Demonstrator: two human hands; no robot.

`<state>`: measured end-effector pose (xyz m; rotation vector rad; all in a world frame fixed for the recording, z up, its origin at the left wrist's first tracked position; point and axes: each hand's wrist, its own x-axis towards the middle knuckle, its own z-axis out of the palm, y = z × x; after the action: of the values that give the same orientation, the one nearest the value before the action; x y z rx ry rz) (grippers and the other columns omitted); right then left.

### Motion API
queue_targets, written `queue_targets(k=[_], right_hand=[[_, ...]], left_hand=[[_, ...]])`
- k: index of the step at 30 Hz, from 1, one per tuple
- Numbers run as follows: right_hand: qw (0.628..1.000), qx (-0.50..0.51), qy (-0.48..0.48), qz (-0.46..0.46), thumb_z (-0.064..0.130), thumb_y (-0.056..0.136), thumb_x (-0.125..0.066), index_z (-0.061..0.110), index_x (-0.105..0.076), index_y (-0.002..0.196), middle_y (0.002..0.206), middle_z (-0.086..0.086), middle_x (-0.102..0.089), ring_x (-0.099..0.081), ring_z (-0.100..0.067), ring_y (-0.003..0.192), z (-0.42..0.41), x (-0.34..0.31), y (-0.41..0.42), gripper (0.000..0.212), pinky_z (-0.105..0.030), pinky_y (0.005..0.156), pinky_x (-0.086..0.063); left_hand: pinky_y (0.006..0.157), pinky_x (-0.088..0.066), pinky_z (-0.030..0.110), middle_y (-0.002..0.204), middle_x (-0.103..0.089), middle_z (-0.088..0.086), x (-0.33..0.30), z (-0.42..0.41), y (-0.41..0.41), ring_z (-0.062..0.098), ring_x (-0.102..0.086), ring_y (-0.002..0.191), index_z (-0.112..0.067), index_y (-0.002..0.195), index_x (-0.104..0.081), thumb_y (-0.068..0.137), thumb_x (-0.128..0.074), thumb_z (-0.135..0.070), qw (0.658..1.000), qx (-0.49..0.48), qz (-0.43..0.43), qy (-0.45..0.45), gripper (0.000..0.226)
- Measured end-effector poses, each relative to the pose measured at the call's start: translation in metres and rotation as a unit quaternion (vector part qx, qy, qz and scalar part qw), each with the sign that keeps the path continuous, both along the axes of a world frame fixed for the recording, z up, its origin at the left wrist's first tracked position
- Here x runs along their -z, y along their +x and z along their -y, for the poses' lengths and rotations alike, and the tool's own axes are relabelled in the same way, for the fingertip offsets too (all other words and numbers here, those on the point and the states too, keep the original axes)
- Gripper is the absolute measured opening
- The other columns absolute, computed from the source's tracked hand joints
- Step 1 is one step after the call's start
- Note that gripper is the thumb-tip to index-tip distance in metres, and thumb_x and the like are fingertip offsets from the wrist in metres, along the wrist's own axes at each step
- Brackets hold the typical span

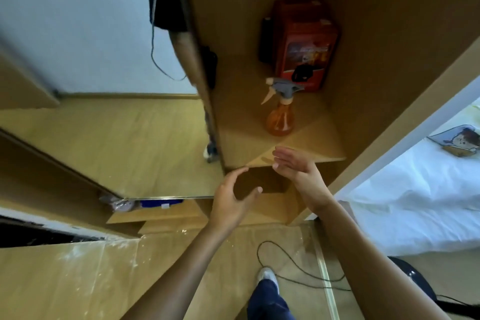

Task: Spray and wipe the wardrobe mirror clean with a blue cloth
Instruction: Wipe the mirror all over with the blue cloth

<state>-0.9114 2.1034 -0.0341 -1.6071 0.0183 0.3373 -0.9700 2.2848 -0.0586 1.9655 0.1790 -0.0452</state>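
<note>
An orange spray bottle [280, 112] with a grey trigger head stands upright on a wooden wardrobe shelf [324, 148]. The wardrobe mirror [104, 86] fills the left side and reflects the floor and a white wall. My left hand [231, 195] hovers in front of the shelf's front edge, its fingers and thumb spread in a loose curve and holding nothing. My right hand [296, 166] reaches over the shelf edge with straight fingers, just short of the bottle. Something blue [161, 202] shows under the mirror's lower edge; I cannot tell whether it is the cloth.
A red box [304, 44] stands behind the bottle at the back of the shelf. A bed with white sheets [415, 195] lies to the right. A black cable [293, 275] loops on the wooden floor near my shoe [267, 278].
</note>
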Motion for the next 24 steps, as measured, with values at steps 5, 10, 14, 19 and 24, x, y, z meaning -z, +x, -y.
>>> queue_targets(k=[5,10,14,19,24], right_hand=[[0.999,-0.027,-0.002,-0.021,0.015,0.088,-0.069,0.027,-0.062,0.125,0.120,0.013,-0.067,-0.061,-0.001,0.112,-0.070,0.014,-0.066,0.039,-0.025,0.099,-0.047],[0.996,-0.070,-0.001,-0.058,0.011,0.088,-0.068,0.030,-0.064,0.118,0.117,0.011,-0.068,-0.062,-0.003,0.111,-0.152,0.039,-0.139,0.035,-0.029,0.101,-0.047],[0.990,-0.111,-0.016,-0.082,0.010,0.089,-0.066,0.027,-0.062,0.123,0.121,0.009,-0.066,-0.060,-0.006,0.114,-0.215,0.050,-0.186,0.038,-0.040,0.105,-0.046],[0.985,-0.134,-0.022,-0.108,0.010,0.088,-0.066,0.022,-0.061,0.122,0.118,0.010,-0.066,-0.061,-0.006,0.112,-0.284,0.052,-0.210,0.037,-0.042,0.106,-0.044],[0.982,-0.155,-0.041,-0.102,0.006,0.088,-0.065,0.011,-0.058,0.129,0.122,0.002,-0.064,-0.061,-0.004,0.109,-0.332,0.060,-0.201,0.042,-0.017,0.086,-0.050]], left_hand=[[0.083,-0.036,0.002,0.116,-0.053,-0.025,0.008,-0.074,-0.081,-0.022,-0.045,0.105,-0.035,0.123,-0.051,0.083,-0.074,-0.032,0.999,-0.043,-0.005,0.011,0.047],[0.093,-0.037,0.011,0.124,-0.054,-0.018,0.021,-0.166,-0.170,-0.002,-0.049,0.117,-0.029,0.128,-0.053,0.083,-0.074,-0.029,0.995,-0.089,-0.028,0.027,0.049],[0.086,-0.034,-0.002,0.117,-0.056,-0.020,0.026,-0.230,-0.232,0.000,-0.051,0.115,-0.029,0.124,-0.053,0.084,-0.073,-0.019,0.989,-0.139,-0.042,0.004,0.046],[0.083,-0.034,-0.004,0.119,-0.059,-0.008,0.033,-0.284,-0.269,0.007,-0.052,0.116,-0.021,0.123,-0.056,0.083,-0.074,-0.014,0.978,-0.203,-0.053,-0.017,0.044],[0.083,-0.034,-0.004,0.120,-0.061,-0.003,0.048,-0.319,-0.271,0.010,-0.054,0.117,-0.015,0.122,-0.058,0.082,-0.075,-0.012,0.966,-0.247,-0.062,-0.049,0.043]])
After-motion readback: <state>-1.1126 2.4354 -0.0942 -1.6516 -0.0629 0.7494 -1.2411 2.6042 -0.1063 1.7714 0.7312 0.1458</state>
